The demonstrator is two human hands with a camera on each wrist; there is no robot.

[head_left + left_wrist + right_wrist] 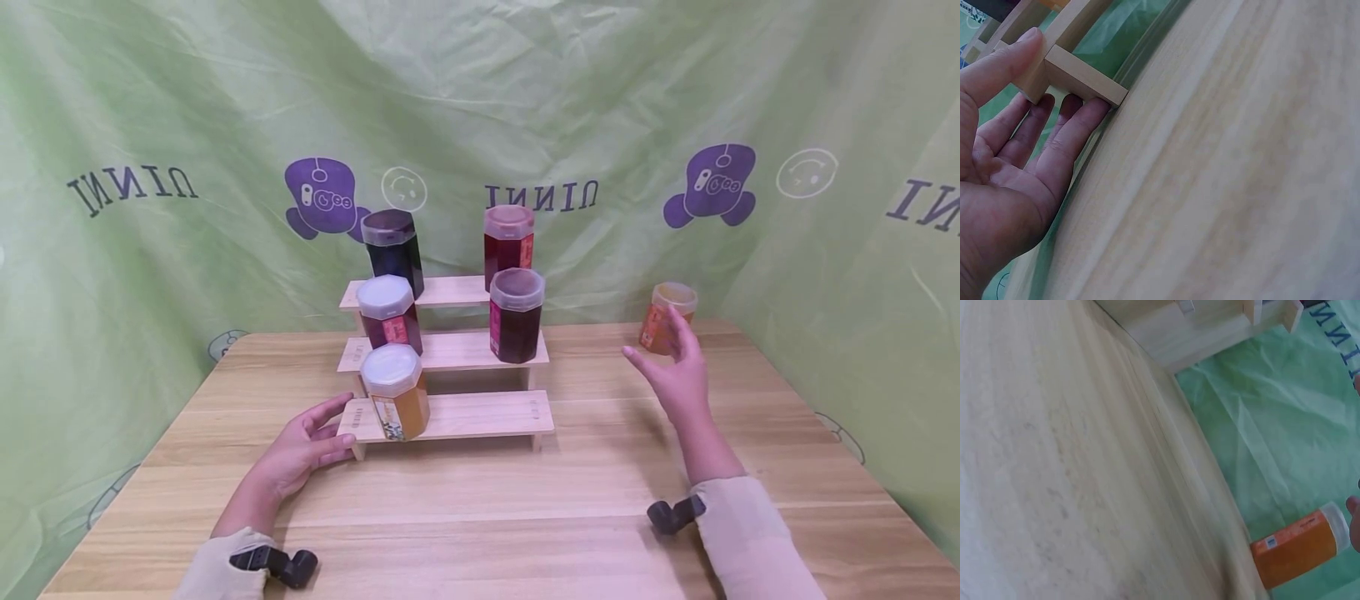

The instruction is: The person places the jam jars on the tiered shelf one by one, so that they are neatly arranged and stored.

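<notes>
Your fingers (1054, 140) on the left hand (300, 450) were straight and spread, gripping nothing; their tips touched the left end of the bottom step of the three-tier pale wooden stepped rack (480, 412), the thumb lying on top of that end. Your right hand (678, 375) was raised with fingers extended and loose, holding nothing, just in front of the orange plastic jar with a translucent lid (667, 317). That jar stood upright on the wooden tabletop (525, 508), well to the right of the rack and near the rear edge.

The rack carried five jars: an amber jar with a white lid (395, 392) on the bottom step, two dark red jars on the middle step, and two more on top.

Judged from this, the step in hand was the reach for the orange jar, with the left hand steadying the rack. The next move called for curling the right fingers round the jar's body below the lid.
</notes>
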